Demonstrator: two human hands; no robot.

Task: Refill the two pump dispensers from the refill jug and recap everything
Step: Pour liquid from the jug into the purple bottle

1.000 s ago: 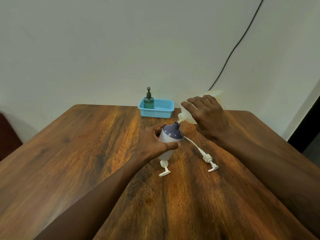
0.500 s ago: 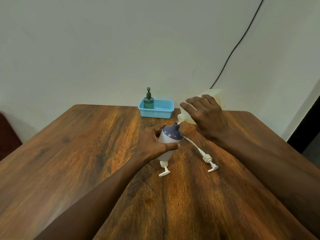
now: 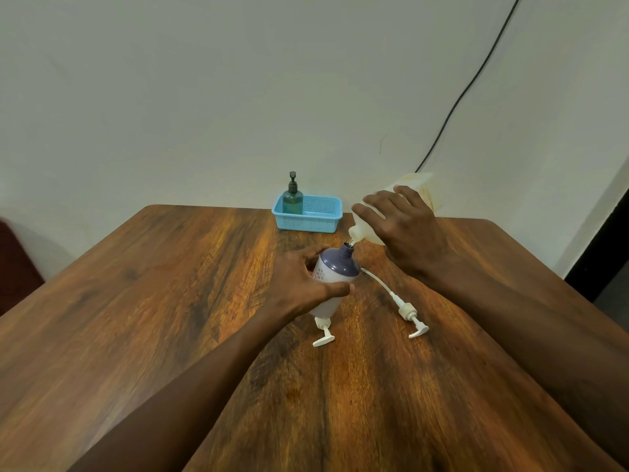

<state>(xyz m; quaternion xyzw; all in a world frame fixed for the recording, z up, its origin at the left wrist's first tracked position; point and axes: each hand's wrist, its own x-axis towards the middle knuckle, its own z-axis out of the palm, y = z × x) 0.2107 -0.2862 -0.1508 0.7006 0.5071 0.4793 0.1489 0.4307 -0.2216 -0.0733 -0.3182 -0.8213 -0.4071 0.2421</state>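
While right hand [image 3: 405, 229] clasps tilted refill jug [image 3: 422, 187] — spout over the neck | left hand [image 3: 299, 284] grips uncapped dispenser [image 3: 337, 264]

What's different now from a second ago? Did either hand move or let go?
Nothing visibly changed. The right hand still tips the refill jug over the purple-topped dispenser, which the left hand still grips; the near pump and the tubed pump lie unmoved.

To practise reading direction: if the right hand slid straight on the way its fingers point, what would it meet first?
Probably the blue basket: the right hand, gripping the refill jug, points left and away toward it. Depth is unclear; held high, it might pass above it.
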